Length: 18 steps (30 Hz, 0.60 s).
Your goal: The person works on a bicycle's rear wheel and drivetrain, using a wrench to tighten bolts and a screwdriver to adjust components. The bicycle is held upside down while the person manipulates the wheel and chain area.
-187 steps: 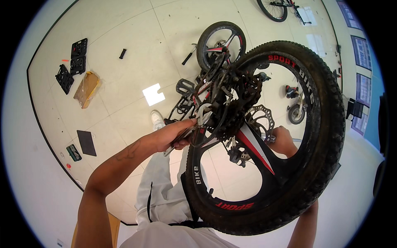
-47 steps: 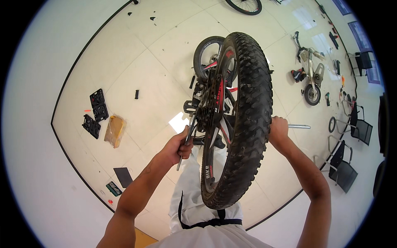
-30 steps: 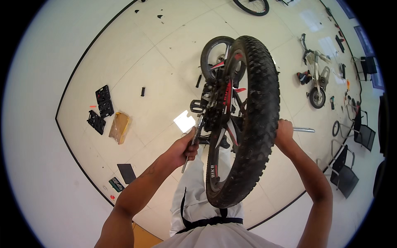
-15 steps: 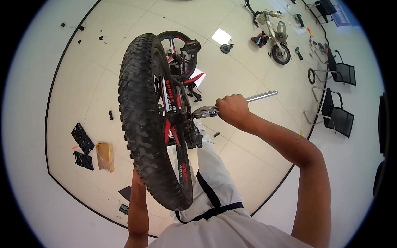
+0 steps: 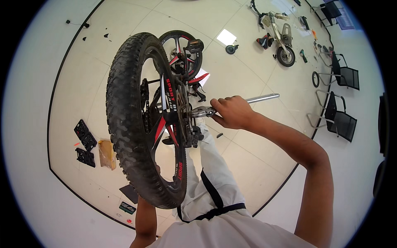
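A bicycle wheel with a thick knobby black tyre (image 5: 124, 111) and black, red and white spokes stands tilted in front of me, part of a bicycle that looks upside down. My right hand (image 5: 233, 112) is wrapped round a silver wrench (image 5: 262, 98) with a long handle. The wrench head (image 5: 202, 111) sits against the hub side, beside the derailleur (image 5: 192, 136); its exact seat on the axle cannot be made out. Behind the lower tyre is my left hand (image 5: 158, 168), almost wholly hidden, with only a bit showing through the wheel opening. Farther off is the second wheel (image 5: 192, 37).
Black tool cases (image 5: 84, 136) and a yellow-brown package (image 5: 107, 155) lie on the floor at left. A green case (image 5: 127, 208) is near my left forearm. Far right, a partly dismantled scooter (image 5: 281, 39) stands near black chairs (image 5: 343, 120). A round black part (image 5: 231, 49) lies beyond the bicycle.
The near wheel has tilted left and its opening shows wider. My left hand has shifted from the tyre's edge to behind it. My right hand has moved slightly left, still gripping the wrench.
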Available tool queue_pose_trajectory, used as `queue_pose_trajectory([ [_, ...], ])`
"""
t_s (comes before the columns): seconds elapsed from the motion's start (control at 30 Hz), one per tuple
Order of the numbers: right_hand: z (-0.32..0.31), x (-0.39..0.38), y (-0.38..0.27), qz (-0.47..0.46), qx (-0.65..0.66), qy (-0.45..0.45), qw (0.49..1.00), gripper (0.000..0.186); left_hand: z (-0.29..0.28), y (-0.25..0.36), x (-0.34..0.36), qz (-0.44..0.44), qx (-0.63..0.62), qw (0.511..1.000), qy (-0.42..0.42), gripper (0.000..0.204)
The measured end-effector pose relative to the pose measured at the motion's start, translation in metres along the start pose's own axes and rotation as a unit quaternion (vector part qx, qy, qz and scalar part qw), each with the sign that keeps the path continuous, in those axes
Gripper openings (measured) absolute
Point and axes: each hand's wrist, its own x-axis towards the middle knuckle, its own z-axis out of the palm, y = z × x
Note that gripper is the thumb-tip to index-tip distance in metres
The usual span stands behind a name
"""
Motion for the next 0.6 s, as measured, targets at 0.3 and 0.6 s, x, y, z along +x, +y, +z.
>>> queue_pose_trajectory([
  [0.3, -0.001, -0.013, 0.006, -0.002, 0.001, -0.059, 0.998, 0.029, -0.001, -0.007, 0.016, -0.001, -0.012, 1.000, 0.008, 0.043],
  [0.6, 0.003, -0.017, 0.025, -0.037, -0.025, -0.024, 0.999, 0.032, 0.005, -0.019, 0.023, -0.010, -0.018, 1.000, 0.014, 0.040],
])
